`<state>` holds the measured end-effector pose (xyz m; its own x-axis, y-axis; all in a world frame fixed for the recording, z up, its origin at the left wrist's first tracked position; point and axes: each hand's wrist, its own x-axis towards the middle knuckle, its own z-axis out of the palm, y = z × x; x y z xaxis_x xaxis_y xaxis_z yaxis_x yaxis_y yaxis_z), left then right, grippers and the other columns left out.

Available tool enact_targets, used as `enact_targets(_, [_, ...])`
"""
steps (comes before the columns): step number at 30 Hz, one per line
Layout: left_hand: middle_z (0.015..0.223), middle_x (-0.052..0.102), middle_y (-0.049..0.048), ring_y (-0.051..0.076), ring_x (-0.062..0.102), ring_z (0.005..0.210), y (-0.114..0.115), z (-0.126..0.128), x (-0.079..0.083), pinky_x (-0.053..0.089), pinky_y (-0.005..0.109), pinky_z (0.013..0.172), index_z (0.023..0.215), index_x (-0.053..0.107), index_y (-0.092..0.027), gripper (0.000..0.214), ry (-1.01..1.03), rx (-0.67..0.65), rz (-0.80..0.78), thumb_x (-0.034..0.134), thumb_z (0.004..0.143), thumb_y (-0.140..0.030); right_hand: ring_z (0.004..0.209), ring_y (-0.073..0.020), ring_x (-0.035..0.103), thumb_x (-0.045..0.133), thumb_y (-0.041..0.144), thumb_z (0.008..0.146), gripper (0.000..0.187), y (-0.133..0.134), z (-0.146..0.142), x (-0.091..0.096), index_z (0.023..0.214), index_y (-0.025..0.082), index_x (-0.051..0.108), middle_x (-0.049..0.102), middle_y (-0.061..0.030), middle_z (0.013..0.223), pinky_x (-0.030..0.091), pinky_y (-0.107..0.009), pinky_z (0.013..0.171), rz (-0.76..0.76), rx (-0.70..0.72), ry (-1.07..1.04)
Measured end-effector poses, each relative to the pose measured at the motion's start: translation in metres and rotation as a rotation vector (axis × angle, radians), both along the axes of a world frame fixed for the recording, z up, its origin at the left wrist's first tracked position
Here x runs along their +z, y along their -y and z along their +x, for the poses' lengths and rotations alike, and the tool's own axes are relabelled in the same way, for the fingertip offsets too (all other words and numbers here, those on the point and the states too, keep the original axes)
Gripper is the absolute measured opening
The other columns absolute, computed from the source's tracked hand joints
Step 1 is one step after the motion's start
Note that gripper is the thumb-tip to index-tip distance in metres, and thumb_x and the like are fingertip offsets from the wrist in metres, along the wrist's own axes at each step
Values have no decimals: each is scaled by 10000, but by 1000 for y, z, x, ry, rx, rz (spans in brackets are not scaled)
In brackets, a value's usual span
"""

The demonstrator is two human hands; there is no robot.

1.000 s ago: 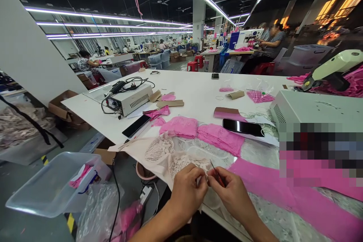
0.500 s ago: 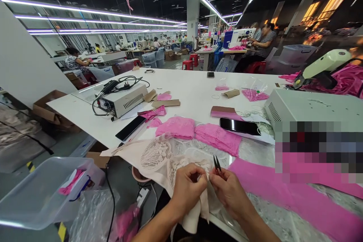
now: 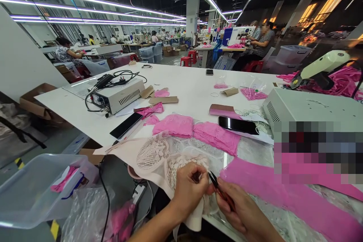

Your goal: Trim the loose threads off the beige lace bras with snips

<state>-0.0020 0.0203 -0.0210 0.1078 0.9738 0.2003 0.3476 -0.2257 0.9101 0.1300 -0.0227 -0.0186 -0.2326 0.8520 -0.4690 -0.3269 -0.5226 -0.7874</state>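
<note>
A beige lace bra [image 3: 152, 153] hangs over the table's near edge, one cup spread flat to the left. My left hand [image 3: 190, 185] is closed in a pinch on the edge of the bra's other cup. In my right hand [image 3: 241, 200] are thread snips [image 3: 225, 193] with dark blades and reddish handles. Their tips point up and left, close beside my left fingertips. Whether the blades touch the fabric or a thread, I cannot tell. Just beyond my hands lie stacks of pink lace pieces [image 3: 173, 125], with a long pink fabric strip [image 3: 272, 185] to the right.
A grey control box [image 3: 121, 97] with a cable stands at the left, a larger pale machine [image 3: 309, 111] at the right. Phones [image 3: 238, 125] lie on the white table [image 3: 181, 83]. Below left is a clear plastic bin [image 3: 42, 193]. People sit at sewing stations behind.
The snips have swung from pointing upright to pointing at my left fingertips, and my right hand has turned around their handles. My left hand still pinches the bra. The view has shifted slightly.
</note>
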Motion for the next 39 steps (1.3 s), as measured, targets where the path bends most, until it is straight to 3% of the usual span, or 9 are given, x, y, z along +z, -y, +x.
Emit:
enact_targets(4, [536,539,-25,84,463,488,2,1,-3,352,186,483,589,594,-149,142,-49,18,69,502,677,-88,233,12,98,609,603,699,525,-2,0,-3,441,171,458,231,125,285,34,-127,243,-60,-10,-56])
enact_targets(11, [551,554,-16,95,502,512,2,2,-9,368,197,508,617,595,-152,147,-110,37,261,519,696,-54,243,39,113,714,587,597,490,-1,1,-2,512,157,498,376,110,347,67,-92,228,-164,-57,-185])
enact_targets(22, [600,597,15,120,555,566,-2,0,-16,426,213,550,699,595,-154,160,-121,-46,488,512,728,-20,252,40,149,746,470,609,361,0,1,-6,665,137,620,410,111,388,116,-76,221,-247,-110,-297])
enact_targets(31, [619,606,20,120,562,571,-3,0,-17,443,212,542,731,595,-162,160,-137,-65,587,518,746,-23,233,35,176,709,518,641,400,-2,4,-10,653,131,610,422,103,378,99,-83,218,-193,-92,-200])
enact_targets(39, [633,620,30,126,580,583,-4,-1,-19,466,218,557,759,599,-158,165,-141,-67,625,518,753,-14,224,42,168,745,551,548,451,-5,3,-3,641,128,620,423,110,373,100,-85,212,-200,-91,-173])
